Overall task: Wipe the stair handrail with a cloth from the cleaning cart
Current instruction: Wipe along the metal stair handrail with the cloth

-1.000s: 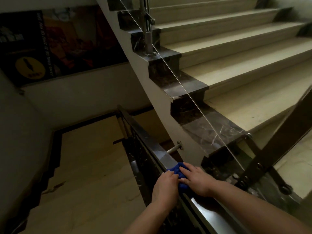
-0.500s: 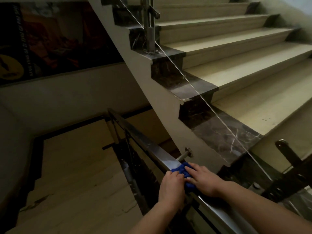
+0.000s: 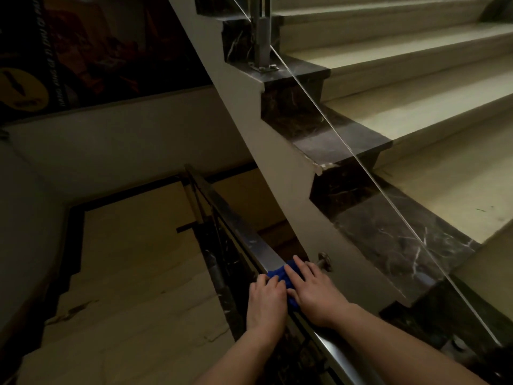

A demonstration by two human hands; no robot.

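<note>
1. Cloth position: blue and bunched, it lies on top of the rail, low in the view near 6 o'clock, and both hands cover part of it.
2. Right hand: your fingers are straight and slightly spread. They press flat on the cloth from its 4 o'clock side.
3. Left hand: your fingers lie close together and bend at the knuckles onto the cloth's 7 o'clock edge. The thumb is hidden, so whether this hand pinches the cloth cannot be told.
4. Step in hand: judge this as the wiping stroke itself, with the cloth loaded against the rail top.
5. Work remaining: the rail runs on from the cloth toward 11 o'clock, down to the landing. Treat that stretch as not yet wiped.
6. Next move: slide both hands and the cloth together along the rail toward 11 o'clock. Hold even downward pressure, and keep the cloth centred so that it does not slip off either side.
7. Caution: a wall bolt sits just beside your right fingertips, at 2 o'clock from the cloth. Steer your fingers clear of it as you start the stroke.
</note>
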